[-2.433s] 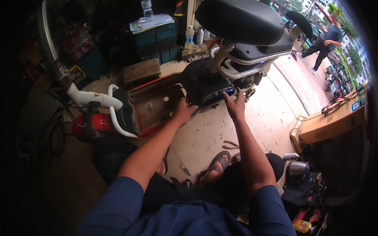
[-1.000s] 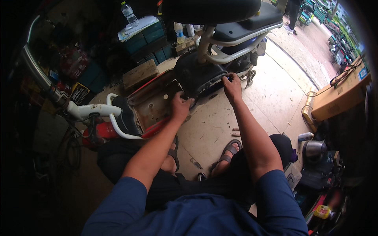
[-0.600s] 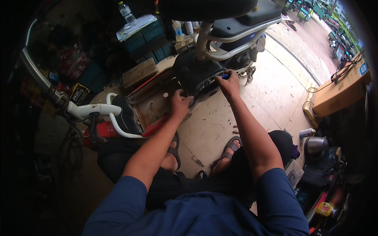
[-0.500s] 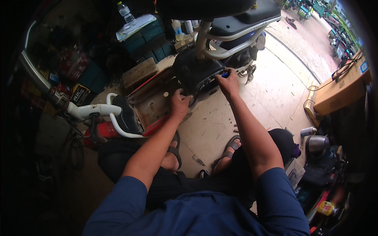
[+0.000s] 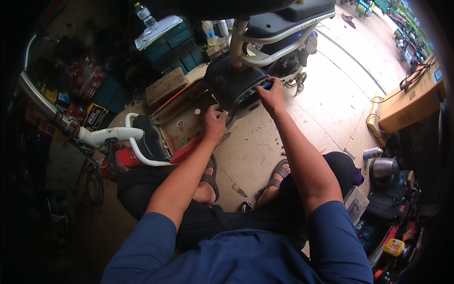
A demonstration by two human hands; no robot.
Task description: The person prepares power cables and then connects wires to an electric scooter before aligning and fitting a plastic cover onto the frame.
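An electric scooter stands in front of me with its footboard tray [image 5: 177,135] laid open, brown and dirty inside, with a small pale round piece [image 5: 197,111] in it. My left hand [image 5: 215,122] is closed at the tray's right end, fingertips against the lower edge of the black plastic cover [image 5: 229,85] below the seat. Whatever sits between those fingers is hidden. Farther right, my right hand [image 5: 273,98] pinches a small blue object [image 5: 268,86] at the cover's side edge. Its kind cannot be made out, as the fingers mostly cover it.
White handlebar tubing [image 5: 106,135] lies left of the tray. Behind it are a wooden block [image 5: 166,87] and teal boxes [image 5: 168,42] carrying a water bottle [image 5: 145,15]. To the right stand a cardboard box [image 5: 409,102], a spray can [image 5: 372,153] and a metal pot [image 5: 381,171].
My view has shifted slightly, so the scooter appears a little higher and farther left. Both hands stay at the same spots on the cover.
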